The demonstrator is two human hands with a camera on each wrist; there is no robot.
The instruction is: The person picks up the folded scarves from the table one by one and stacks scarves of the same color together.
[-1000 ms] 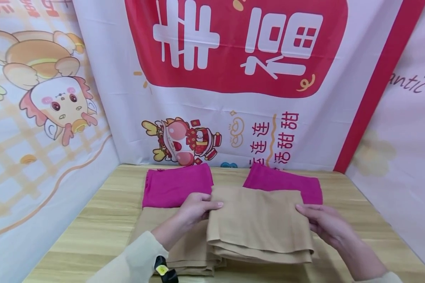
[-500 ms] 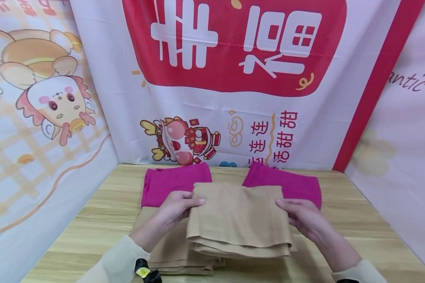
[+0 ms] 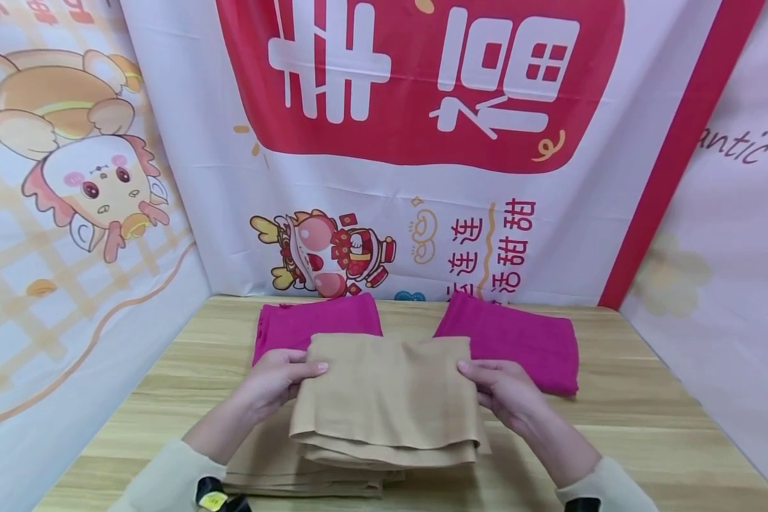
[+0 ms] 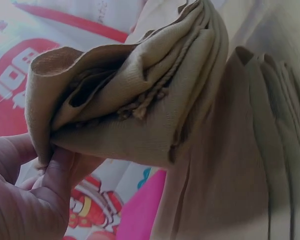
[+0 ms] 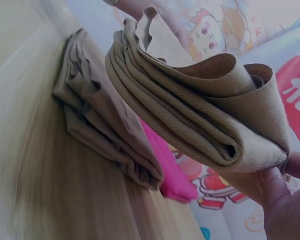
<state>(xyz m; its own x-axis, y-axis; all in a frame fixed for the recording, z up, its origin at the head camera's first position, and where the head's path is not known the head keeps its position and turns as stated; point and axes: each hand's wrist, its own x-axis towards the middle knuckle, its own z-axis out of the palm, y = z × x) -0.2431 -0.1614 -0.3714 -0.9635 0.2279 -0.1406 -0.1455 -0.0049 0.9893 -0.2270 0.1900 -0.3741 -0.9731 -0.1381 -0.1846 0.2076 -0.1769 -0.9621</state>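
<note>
Between both hands a folded tan cloth (image 3: 390, 398) hangs above the table, its layers drooping toward the front. My left hand (image 3: 270, 384) pinches its left far corner, thumb on top. At the right far corner, my right hand (image 3: 508, 395) pinches it the same way. Below lies another folded tan cloth (image 3: 307, 483), partly covered by the held one in the head view. The left wrist view shows the held cloth's layers and a corded edge inside the fold. In the right wrist view, the lower tan cloth (image 5: 107, 120) lies apart from the held one.
Two folded magenta cloths lie at the back of the wooden table (image 3: 640, 398): the left magenta cloth (image 3: 333, 316) and the right magenta cloth (image 3: 518, 341). A printed banner (image 3: 371, 178) hangs behind the table, with printed sheets on both sides.
Both hands have carried the folded tan cloth to the left, over the lower tan cloth. More of the right magenta cloth shows now.
</note>
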